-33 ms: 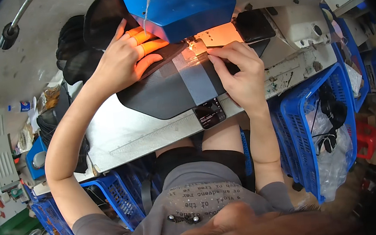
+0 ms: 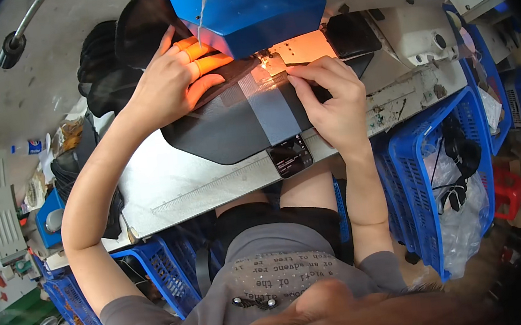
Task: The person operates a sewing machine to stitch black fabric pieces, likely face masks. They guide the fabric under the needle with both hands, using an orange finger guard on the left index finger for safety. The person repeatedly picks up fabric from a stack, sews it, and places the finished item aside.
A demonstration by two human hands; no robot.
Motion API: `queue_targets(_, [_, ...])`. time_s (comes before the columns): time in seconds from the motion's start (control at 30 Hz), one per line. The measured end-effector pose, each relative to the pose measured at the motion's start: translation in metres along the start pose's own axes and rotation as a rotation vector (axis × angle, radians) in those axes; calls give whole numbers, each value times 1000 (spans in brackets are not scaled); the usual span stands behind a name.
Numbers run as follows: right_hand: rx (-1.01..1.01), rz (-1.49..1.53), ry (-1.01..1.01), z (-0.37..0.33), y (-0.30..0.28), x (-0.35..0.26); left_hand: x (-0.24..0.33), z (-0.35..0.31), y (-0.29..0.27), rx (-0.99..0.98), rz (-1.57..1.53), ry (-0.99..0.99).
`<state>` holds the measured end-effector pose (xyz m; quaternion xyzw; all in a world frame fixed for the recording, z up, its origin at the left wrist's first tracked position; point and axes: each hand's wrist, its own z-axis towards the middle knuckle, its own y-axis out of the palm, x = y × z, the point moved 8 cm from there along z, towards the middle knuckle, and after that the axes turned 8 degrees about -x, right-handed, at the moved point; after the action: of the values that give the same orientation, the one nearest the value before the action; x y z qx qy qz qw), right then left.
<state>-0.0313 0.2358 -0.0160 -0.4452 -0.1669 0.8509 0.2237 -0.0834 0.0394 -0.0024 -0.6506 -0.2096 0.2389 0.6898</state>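
Note:
A blue-headed sewing machine (image 2: 250,19) stands before me, its lamp glowing orange over the needle area (image 2: 267,64). My left hand (image 2: 177,76) lies with fingers spread on a dark fabric piece (image 2: 232,79) left of the needle; orange covers sit on some fingers. My right hand (image 2: 333,93) pinches a thin dark strip (image 2: 301,64) just right of the needle; its full shape is hidden. Under both hands is a black smooth sheet (image 2: 218,132), crossed by a grey band (image 2: 273,113). A phone (image 2: 291,157) lies at the table's front edge, below the band.
Black curved fabric pieces (image 2: 105,71) are piled at the left behind my arm. A ruler scale (image 2: 212,186) runs along the white tabletop (image 2: 146,175). Blue crates (image 2: 414,190) stand at the right, one holding clear plastic and black items; another blue crate (image 2: 167,272) is below left.

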Motion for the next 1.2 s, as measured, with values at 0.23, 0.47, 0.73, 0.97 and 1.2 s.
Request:
queue_targets(0.23, [0, 2, -10, 0, 1, -1, 3, -5, -1, 51, 39, -46])
queue_targets(0.47, [-39, -15, -10, 0, 2, -1, 23, -3, -9, 90, 35, -182])
queue_targets(0.73, [-6, -4, 13, -1, 2, 1, 38, -6, 0, 41, -93, -271])
queue_targets(0.97, [6, -8, -6, -1, 2, 2, 54, -15, -3, -13, -178, -202])
queue_targets(1.2, [12, -17, -9, -1, 2, 1, 54, -5, -1, -283, 133, -120])
